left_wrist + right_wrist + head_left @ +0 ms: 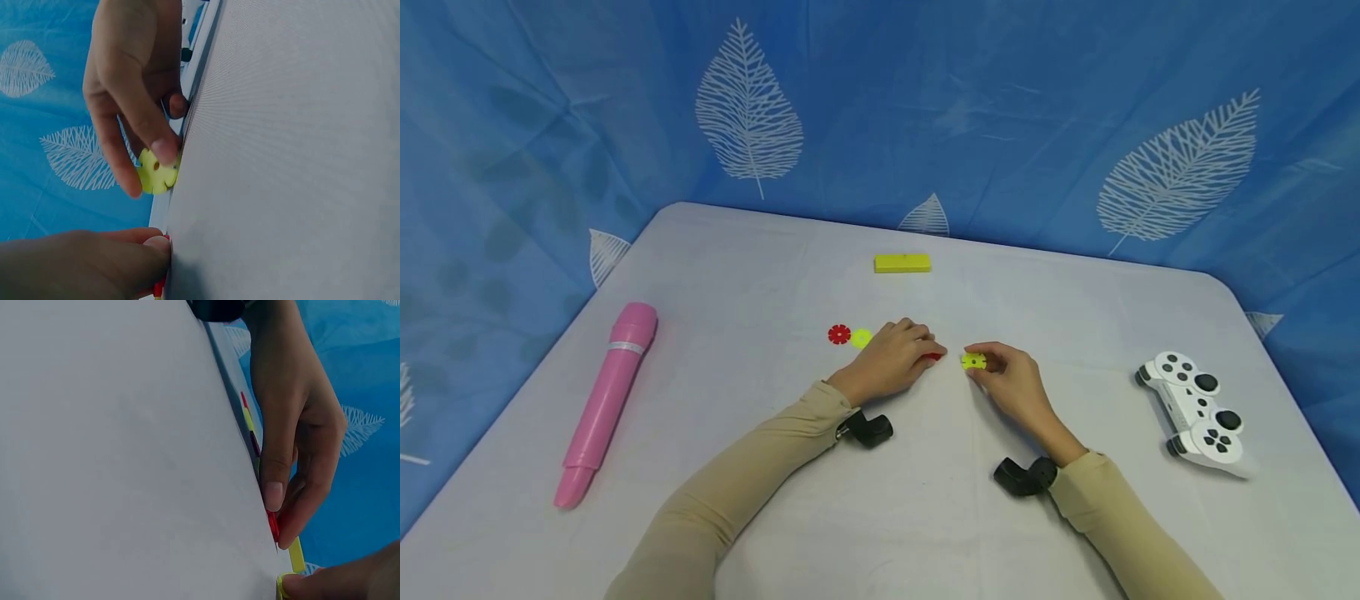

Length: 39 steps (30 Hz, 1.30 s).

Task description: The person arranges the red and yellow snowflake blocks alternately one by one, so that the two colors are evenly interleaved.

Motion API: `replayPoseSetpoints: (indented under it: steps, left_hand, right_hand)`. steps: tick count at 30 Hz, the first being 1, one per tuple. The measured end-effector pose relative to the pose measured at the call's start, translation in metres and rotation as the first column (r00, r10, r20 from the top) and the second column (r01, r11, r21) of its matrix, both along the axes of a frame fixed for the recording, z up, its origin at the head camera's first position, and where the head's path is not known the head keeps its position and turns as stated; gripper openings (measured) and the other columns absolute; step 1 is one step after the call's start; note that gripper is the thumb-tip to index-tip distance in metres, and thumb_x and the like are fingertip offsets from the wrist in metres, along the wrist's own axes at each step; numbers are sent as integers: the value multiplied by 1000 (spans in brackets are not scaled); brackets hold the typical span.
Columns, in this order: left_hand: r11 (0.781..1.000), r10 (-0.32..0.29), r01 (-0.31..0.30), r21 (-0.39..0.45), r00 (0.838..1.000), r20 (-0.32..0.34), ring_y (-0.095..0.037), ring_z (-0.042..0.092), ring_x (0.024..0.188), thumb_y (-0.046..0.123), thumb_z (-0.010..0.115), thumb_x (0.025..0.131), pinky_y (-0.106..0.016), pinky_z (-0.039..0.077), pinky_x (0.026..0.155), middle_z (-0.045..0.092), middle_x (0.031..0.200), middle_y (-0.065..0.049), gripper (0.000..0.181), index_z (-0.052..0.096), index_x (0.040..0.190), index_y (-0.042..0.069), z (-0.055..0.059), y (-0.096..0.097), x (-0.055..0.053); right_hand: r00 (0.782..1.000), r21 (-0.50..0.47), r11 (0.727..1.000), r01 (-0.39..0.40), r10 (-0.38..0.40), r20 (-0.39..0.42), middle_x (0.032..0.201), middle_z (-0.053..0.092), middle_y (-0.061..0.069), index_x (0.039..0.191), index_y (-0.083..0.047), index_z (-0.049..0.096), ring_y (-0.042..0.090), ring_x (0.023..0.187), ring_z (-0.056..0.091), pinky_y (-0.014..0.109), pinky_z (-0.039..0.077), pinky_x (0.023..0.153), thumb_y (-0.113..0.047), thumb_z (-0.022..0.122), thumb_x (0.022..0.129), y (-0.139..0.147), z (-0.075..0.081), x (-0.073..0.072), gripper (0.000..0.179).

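Note:
Between thumb and fingers, my left hand (891, 357) pinches a red notched disc (934, 356), seen nearly edge-on low over the white table. To its right, my right hand (1011, 379) pinches a yellow notched disc (973, 361) with a small centre hole, its face turned toward the head camera. A small gap separates the two discs. Left of my left hand lie another red notched disc (839, 334) and a yellow-green one (861, 337), touching or nearly so. In the right wrist view a dark disc (254, 443) follows in this row; my left hand hides it from the head camera.
A yellow block (902, 264) lies near the back of the white-covered table (775, 517). At the left is a pink microphone (606, 400), at the right a white game controller (1198, 412). A blue leaf-patterned cloth (925, 108) hangs behind the far edge.

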<state>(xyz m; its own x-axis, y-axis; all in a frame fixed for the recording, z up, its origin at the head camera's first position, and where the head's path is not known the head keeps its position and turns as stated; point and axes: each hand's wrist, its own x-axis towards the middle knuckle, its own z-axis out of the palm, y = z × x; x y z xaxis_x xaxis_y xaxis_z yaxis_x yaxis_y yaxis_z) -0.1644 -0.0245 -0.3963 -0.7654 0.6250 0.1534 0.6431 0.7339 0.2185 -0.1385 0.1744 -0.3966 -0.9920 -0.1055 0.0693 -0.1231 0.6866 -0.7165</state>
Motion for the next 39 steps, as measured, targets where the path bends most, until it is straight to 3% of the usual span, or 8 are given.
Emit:
replayPoseSetpoints:
  steps: [9, 15, 24, 39]
  left_hand:
    - [1000, -1, 1, -9, 1000, -5, -17, 52, 104, 25, 53, 91, -33, 43, 85, 61, 111, 2, 25, 64, 114, 24, 0, 1, -1]
    - [1000, 6, -6, -8, 1000, -4, -18, 52, 104, 25, 53, 91, -33, 44, 85, 62, 112, 2, 25, 64, 113, 23, 1, 1, -2]
    - [1000, 10, -10, -6, 1000, 2, -18, 52, 104, 25, 54, 90, -33, 44, 85, 62, 111, 2, 25, 64, 113, 22, 1, 1, -3]
    - [1000, 3, -3, -9, 1000, 1, -18, 52, 104, 25, 54, 91, -32, 43, 85, 61, 111, 2, 25, 63, 114, 22, 1, 1, -4]
  right_hand:
    - [1000, 5, 1000, -13, 13, 13, 100, 66, 19, 109, -5, 64, 27, 86, 63, 37, 50, 74, -6, 66, 79, -13, 2, -15, 30]
    - [999, 82, 996, -37, 35, 18, 98, 63, 18, 116, -4, 58, 22, 76, 57, 27, 44, 63, -8, 67, 78, -19, 5, -19, 39]
    - [998, 159, 985, -61, 60, 11, 106, 56, 19, 116, 1, 59, 24, 81, 50, 30, 38, 68, -15, 68, 78, -23, 9, -17, 42]
    - [996, 150, 986, -71, 79, -50, 104, 58, 17, 114, -2, 60, 24, 82, 50, 32, 37, 68, -13, 67, 79, -23, 5, -14, 38]
